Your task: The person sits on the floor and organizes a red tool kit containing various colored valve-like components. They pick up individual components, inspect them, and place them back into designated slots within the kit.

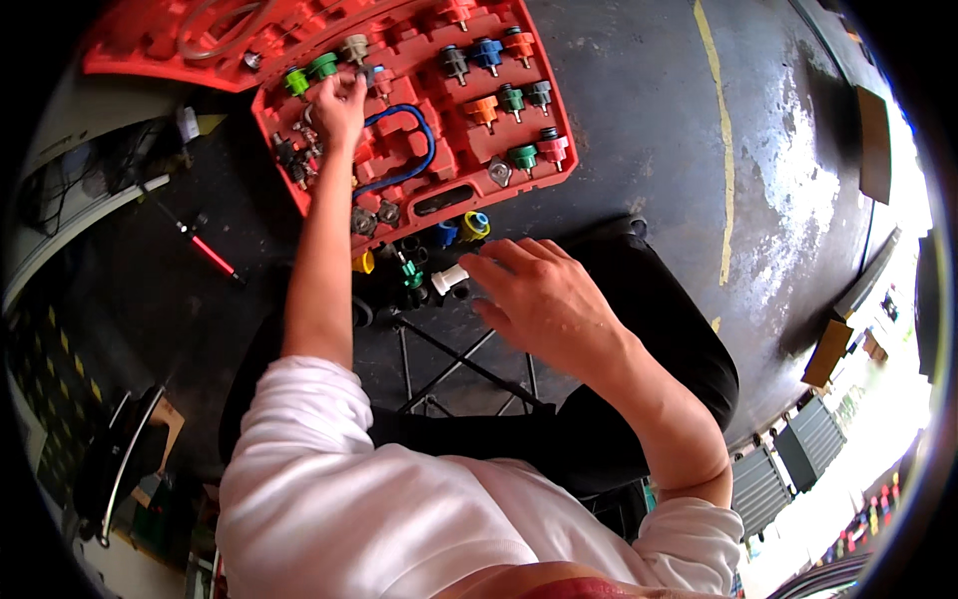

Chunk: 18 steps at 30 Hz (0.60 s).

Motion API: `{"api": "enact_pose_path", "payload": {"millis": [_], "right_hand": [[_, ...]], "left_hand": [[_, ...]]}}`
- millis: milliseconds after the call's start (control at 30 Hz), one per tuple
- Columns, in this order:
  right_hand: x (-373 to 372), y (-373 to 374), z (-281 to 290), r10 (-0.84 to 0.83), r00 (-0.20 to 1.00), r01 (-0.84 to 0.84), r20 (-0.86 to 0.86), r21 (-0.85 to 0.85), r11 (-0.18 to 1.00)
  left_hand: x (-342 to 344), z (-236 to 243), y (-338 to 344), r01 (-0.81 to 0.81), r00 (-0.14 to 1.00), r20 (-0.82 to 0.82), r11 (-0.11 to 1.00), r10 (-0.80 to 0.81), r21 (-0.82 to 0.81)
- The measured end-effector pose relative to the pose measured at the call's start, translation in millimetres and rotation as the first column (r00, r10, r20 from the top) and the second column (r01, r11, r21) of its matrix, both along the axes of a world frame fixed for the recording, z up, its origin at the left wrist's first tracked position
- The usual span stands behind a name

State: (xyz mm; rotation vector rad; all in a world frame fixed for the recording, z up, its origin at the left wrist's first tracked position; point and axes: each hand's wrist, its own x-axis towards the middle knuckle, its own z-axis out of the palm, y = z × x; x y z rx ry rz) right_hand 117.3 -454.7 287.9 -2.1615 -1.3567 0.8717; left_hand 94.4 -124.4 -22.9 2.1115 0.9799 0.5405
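An open red moulded case (461, 176) lies in front of me, filled with coloured radiator-cap-style adapters. My left hand (339, 110) reaches into its left half, with thumb and fingers pinched at a small dark grey adapter (367, 74). Beside that hand sit a bright green adapter (296, 82), a darker green one (322, 66) and a beige one (354, 48). My right hand (549, 304) hovers over my lap side of the case, fingers apart and slightly curled. Its fingertips are close to a white cylindrical fitting (449, 280); whether they touch it, I cannot tell.
A blue hose (431, 140) curves across the case's middle. Below the case, a green fitting (411, 274) and a yellow cap (475, 226) lie among dark parts, above crossed metal legs (461, 361). A red-handled tool (212, 256) lies on the dark floor at left.
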Motion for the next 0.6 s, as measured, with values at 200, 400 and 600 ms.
{"api": "enact_pose_path", "payload": {"millis": [200,400,600], "right_hand": [[-17.7,-6.4,4.8,0.030,0.997,-0.033,0.066,0.057,0.998],[-29.2,-13.1,5.5,0.105,0.993,-0.103,0.060,-0.033,0.994],[-27.1,-7.9,7.7,0.139,0.989,-0.137,0.051,-0.040,0.990]], "left_hand": [[-116.5,-43.4,-62.5,-0.086,0.968,-0.249,0.956,0.014,-0.280],[-107.5,-37.8,-83.6,-0.032,0.915,-0.403,0.998,0.005,-0.061],[-100.7,-50.4,-53.9,0.034,0.920,-0.391,0.995,0.005,0.092]]}}
